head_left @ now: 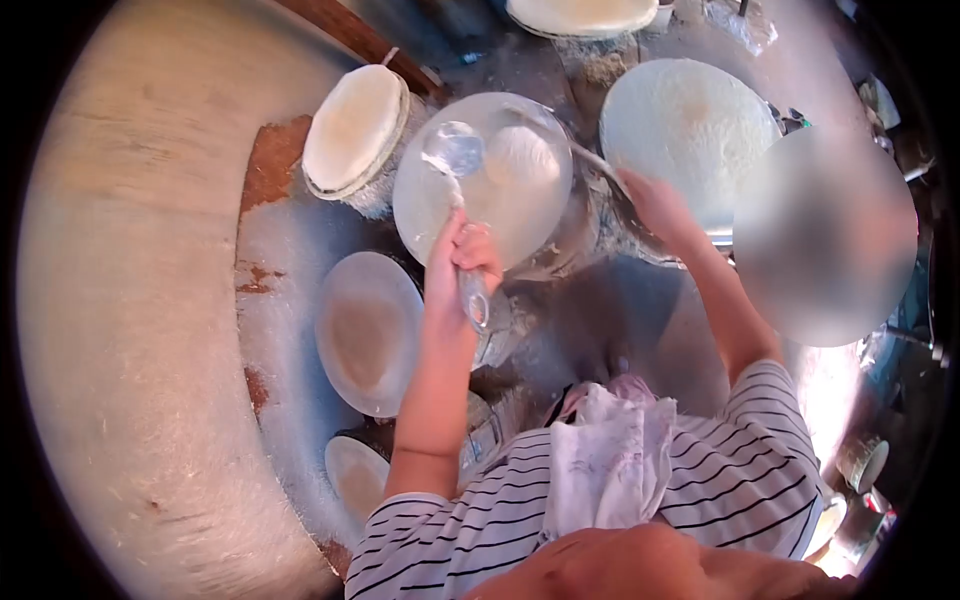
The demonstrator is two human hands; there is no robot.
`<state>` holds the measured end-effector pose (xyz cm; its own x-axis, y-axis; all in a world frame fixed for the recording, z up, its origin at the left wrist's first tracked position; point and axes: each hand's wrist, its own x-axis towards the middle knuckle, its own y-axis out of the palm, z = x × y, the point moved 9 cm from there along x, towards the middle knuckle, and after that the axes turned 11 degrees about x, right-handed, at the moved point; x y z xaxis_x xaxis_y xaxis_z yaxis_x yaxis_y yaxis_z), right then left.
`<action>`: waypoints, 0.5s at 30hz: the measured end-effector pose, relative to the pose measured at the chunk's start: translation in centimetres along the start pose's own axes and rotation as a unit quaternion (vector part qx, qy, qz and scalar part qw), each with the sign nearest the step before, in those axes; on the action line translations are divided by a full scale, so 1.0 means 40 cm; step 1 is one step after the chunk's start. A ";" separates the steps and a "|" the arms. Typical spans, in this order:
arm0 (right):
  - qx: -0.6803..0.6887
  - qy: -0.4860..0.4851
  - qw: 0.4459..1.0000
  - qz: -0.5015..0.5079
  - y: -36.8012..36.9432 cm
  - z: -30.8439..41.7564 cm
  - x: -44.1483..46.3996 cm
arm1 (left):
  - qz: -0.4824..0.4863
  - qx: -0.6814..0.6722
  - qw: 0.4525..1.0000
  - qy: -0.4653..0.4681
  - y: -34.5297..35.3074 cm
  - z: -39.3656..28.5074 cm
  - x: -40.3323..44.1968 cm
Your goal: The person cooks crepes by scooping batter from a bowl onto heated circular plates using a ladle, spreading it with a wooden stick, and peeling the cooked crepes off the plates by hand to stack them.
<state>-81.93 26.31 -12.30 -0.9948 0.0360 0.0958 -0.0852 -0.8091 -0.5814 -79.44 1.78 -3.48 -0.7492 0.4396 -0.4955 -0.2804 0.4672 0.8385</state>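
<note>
A ladle (456, 150) with a pale, wet-looking bowl is gripped by my left hand (465, 250), its looped handle end sticking out below the fist. The ladle bowl is over a round, whitish pan-like surface (425, 215), and a white patch (528, 160) shows on that surface to the right. My right hand (655, 205) is closed around a thin stick-like handle (592, 157) pointing toward the right rim of this round surface. What is at the far end of the handle, I cannot make out. Right beside that hand lies a larger white round surface (690, 130).
On the left stand a tilted white round disc (352, 132) and a greyish one with a brown centre (370, 330). Another disc (357, 475) is lower down, and one (585, 12) is at the top. A wide tan curved surface (140, 300) fills the left side.
</note>
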 end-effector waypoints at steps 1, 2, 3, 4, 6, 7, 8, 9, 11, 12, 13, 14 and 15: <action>0.021 -0.005 0.999 0.035 0.009 0.032 -0.007 | 0.011 -0.021 1.000 -0.017 -0.009 -0.004 0.000; 0.016 -0.020 0.998 0.052 0.024 0.060 -0.013 | 0.006 -0.006 1.000 -0.014 -0.016 -0.008 0.007; 0.012 -0.041 0.997 0.071 0.046 0.089 -0.015 | 0.002 0.009 1.000 -0.005 -0.018 -0.016 0.021; 0.008 -0.069 0.994 0.085 0.065 0.120 -0.010 | 0.002 0.027 1.000 0.007 -0.019 -0.030 0.033; 0.027 -0.062 0.996 0.055 0.068 0.111 -0.029 | 0.002 0.054 0.998 0.043 -0.022 -0.053 0.042; 0.051 -0.068 0.996 0.004 0.053 0.065 -0.049 | -0.004 0.056 0.997 0.050 -0.014 -0.058 0.050; 0.070 -0.071 0.995 -0.032 0.047 0.033 -0.084 | -0.018 0.042 0.997 0.058 -0.030 -0.051 0.046; 0.117 0.002 0.993 -0.026 0.060 0.003 -0.111 | -0.013 0.044 0.998 0.040 -0.057 -0.050 0.042; 0.217 0.167 0.962 -0.016 0.140 -0.032 -0.230 | -0.079 0.126 0.980 0.135 -0.133 -0.009 0.011; 0.192 0.113 0.975 -0.028 0.186 -0.005 -0.241 | -0.098 0.181 0.962 0.181 -0.125 0.011 0.017; 0.203 0.084 0.975 -0.005 0.212 0.039 -0.234 | -0.089 0.151 0.970 0.167 -0.148 0.065 0.038; 0.223 0.054 0.973 -0.014 0.217 0.069 -0.218 | -0.075 0.121 0.978 0.155 -0.171 0.108 0.058; 0.233 0.067 0.970 0.009 0.223 0.098 -0.203 | -0.045 0.043 0.991 0.118 -0.164 0.144 0.065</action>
<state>-74.38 16.52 -15.10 -0.9970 0.0697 -0.0348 -0.0637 -0.9867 -0.1498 -76.09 4.26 -11.56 -0.8459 0.2059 -0.4920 -0.3082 0.5641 0.7660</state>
